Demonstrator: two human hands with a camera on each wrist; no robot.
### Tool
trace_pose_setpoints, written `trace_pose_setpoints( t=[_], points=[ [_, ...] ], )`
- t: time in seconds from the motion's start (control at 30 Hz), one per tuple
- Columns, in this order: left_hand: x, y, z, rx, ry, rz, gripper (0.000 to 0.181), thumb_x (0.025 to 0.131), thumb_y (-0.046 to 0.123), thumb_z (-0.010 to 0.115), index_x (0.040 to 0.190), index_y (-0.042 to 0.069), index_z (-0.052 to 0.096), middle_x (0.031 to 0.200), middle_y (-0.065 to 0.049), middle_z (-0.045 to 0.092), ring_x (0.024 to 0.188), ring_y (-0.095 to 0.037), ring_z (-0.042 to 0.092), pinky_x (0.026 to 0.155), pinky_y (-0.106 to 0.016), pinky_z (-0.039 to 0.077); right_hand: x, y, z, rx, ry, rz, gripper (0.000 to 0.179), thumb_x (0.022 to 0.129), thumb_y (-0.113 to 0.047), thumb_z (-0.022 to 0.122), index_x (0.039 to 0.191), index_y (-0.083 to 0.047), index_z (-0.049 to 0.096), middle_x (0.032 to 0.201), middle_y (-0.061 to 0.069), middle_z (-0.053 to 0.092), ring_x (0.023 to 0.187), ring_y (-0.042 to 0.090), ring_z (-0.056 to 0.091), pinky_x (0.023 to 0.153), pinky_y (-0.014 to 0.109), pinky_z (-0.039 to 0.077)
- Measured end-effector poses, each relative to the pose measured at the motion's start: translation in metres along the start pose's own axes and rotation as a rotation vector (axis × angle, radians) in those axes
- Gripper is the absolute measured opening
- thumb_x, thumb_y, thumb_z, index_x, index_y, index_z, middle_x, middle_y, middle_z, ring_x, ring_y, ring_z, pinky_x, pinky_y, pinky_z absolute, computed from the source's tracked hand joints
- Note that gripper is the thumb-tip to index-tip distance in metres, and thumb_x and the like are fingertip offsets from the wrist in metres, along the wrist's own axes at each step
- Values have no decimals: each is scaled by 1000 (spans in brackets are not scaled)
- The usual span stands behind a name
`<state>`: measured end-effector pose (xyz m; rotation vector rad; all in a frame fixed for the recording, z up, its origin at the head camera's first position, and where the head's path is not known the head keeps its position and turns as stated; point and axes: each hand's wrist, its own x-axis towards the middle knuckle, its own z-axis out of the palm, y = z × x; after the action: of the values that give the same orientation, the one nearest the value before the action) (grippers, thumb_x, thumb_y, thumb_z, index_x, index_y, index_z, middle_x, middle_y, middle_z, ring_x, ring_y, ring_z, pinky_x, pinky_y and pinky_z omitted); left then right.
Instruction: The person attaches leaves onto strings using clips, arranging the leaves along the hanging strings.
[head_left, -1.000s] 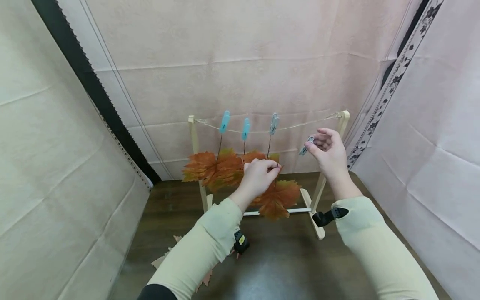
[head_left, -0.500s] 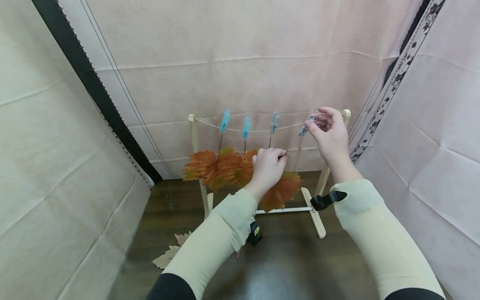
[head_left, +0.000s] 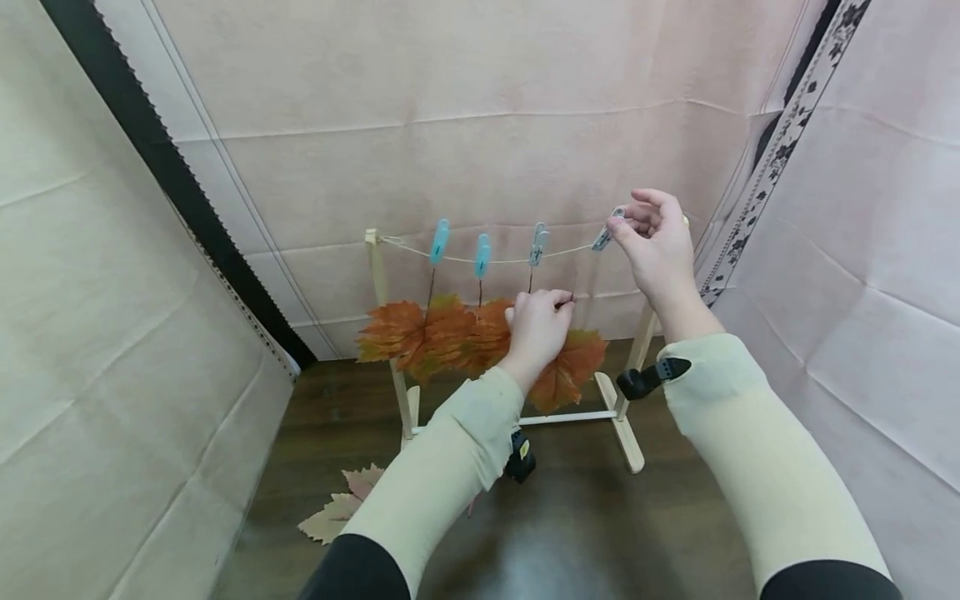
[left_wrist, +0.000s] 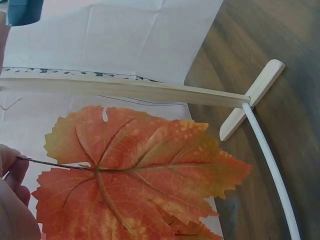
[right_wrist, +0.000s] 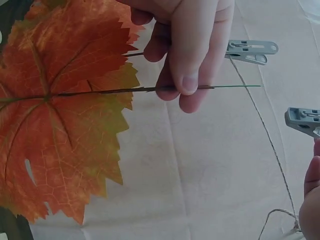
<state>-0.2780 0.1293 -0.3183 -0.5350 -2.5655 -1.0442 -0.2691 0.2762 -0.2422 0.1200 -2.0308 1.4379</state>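
Note:
My left hand (head_left: 538,329) pinches the dark stem of an orange artificial maple leaf (left_wrist: 135,170) between thumb and fingertips. In the right wrist view the stem's thin green tip (right_wrist: 240,86) points toward the string (right_wrist: 272,150); whether they touch I cannot tell. Higher and to the right, my right hand (head_left: 658,246) pinches a grey-blue clothespin (head_left: 607,229), close to the string in the head view. Three other clothespins sit on the string: two bright blue ones (head_left: 440,242) and a greyer one (head_left: 539,244). Orange leaves (head_left: 397,329) hang from them by their stems, partly behind my left hand.
A wooden rack with a left post (head_left: 378,275) and a right foot (head_left: 621,425) carries the string. A white rod (head_left: 570,417) joins its base. Pale leaves (head_left: 333,515) lie on the dark wooden table (head_left: 570,533), partly under my left sleeve. Cloth panels stand around.
My right hand has lifted the clothespin up to the string's level. My left hand has raised the leaf and shifted it slightly right.

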Motion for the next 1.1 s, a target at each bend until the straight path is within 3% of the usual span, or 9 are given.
trace_pose_setpoints(
  t=[0.4, 0.63, 0.87, 1.1],
  points=[
    [11, 0, 0, -89, -10, -9, 18, 85, 32, 53, 95, 26, 68, 97, 13, 61, 92, -15, 44, 77, -36, 26, 22, -18, 2, -221, -150, 24, 50, 80, -37, 57, 125, -21, 40, 108, 1, 53, 95, 10, 49, 73, 25, 39],
    [18, 1, 6, -154, 9, -42, 17, 87, 28, 51, 92, 25, 67, 96, 11, 60, 93, -16, 42, 80, -35, 27, 24, -13, 3, -124, -144, 22, 42, 81, -23, 60, 119, -15, 45, 100, 2, 52, 91, 12, 49, 70, 22, 39],
    [24, 3, 9, -160, 19, -51, 18, 87, 27, 51, 95, 21, 67, 97, 9, 59, 92, -18, 43, 79, -37, 26, 27, -12, 9, -59, -148, 7, 36, 80, -22, 61, 113, -15, 49, 96, 2, 54, 88, 13, 49, 70, 23, 37],
    [28, 6, 10, -150, 18, -65, 18, 87, 30, 51, 94, 25, 67, 95, 12, 58, 97, -16, 46, 77, -40, 24, 29, -11, 17, -145, -171, 1, 31, 81, -23, 61, 108, -13, 51, 96, 2, 54, 85, 13, 47, 68, 24, 38]
  ],
)
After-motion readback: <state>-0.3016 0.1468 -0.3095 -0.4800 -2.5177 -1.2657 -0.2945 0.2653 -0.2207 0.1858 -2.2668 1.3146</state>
